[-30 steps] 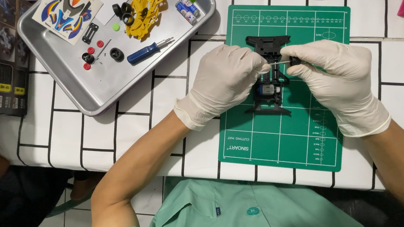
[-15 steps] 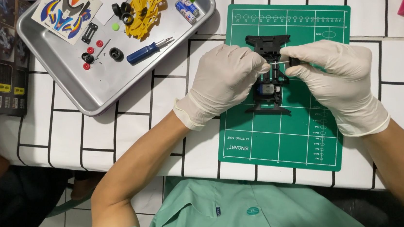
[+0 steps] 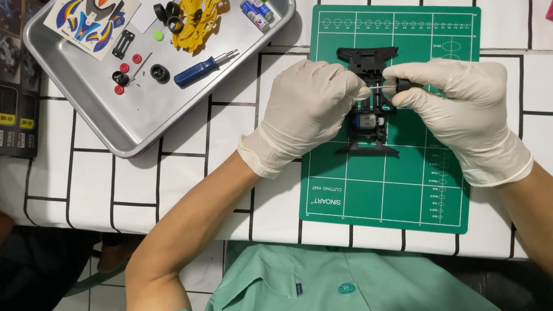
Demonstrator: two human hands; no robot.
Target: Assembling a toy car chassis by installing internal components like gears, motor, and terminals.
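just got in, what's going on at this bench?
A person in white gloves is working on a small black toy car chassis that sits on a green cutting mat. The left hand and right hand meet over it, pinching a thin metal axle between them, with a black wheel at the right fingertips. On the metal tray to the left lie a blue screwdriver, a yellow parts frame, loose wheels, batteries and a sticker sheet.
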